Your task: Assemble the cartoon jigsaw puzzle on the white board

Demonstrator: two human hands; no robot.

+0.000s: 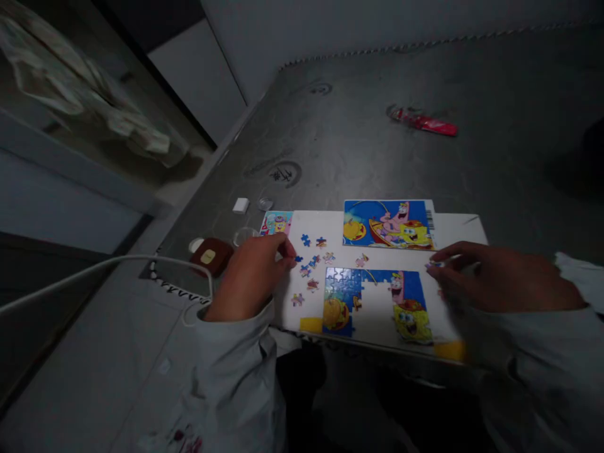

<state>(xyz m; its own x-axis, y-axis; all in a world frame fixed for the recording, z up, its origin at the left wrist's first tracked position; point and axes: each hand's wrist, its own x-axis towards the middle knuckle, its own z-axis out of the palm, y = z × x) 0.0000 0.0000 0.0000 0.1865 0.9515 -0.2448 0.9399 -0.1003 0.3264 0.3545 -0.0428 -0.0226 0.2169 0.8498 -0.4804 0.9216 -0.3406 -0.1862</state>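
A partly joined jigsaw puzzle (409,321) of cartoon figures lies on a white board (311,221), with a gap in its middle and lower edge. Left of it, several loose puzzle pieces (312,285) are scattered. My left hand (257,270) is closed at their edge, thumb and finger pinching a small blue puzzle piece (298,258). On the right, my right hand (476,270) pinches another puzzle piece (435,265), mostly hidden by the fingertips. Above the puzzle rests a picture card (387,224) showing the cartoon scene. One loose piece (362,260) sits between card and puzzle.
The board lies on a grey-covered table (340,145). A red packaged item (427,121) lies farther back. Near the left edge are a brown box (211,257), a white block (240,206), a clear round lid (265,203) and a white cable (117,259).
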